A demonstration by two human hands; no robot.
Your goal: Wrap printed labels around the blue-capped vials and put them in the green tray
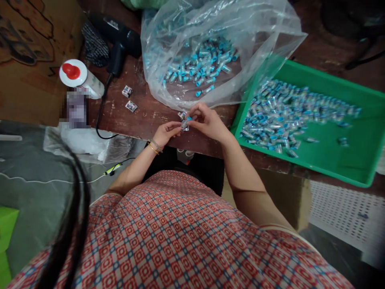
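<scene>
Both my hands meet over the front edge of the brown table (159,116), around one small clear vial with a blue cap (187,121). My left hand (167,132) pinches its lower end between thumb and fingers. From the other side, the thumb and fingertips of my right hand (209,122) close on the vial near the blue part. A small stack of printed labels (181,115) lies just behind the fingers, partly covered by them. Beyond my hands is a clear plastic bag (255,36) with many blue-capped vials (201,68) inside its open mouth.
A green tray (331,170) with many vials stands at the right. Two more label stacks (127,91) lie left of the bag. Farther left are a black hair dryer (118,44) with its cord, a white bottle (94,86) and a cardboard box (36,92).
</scene>
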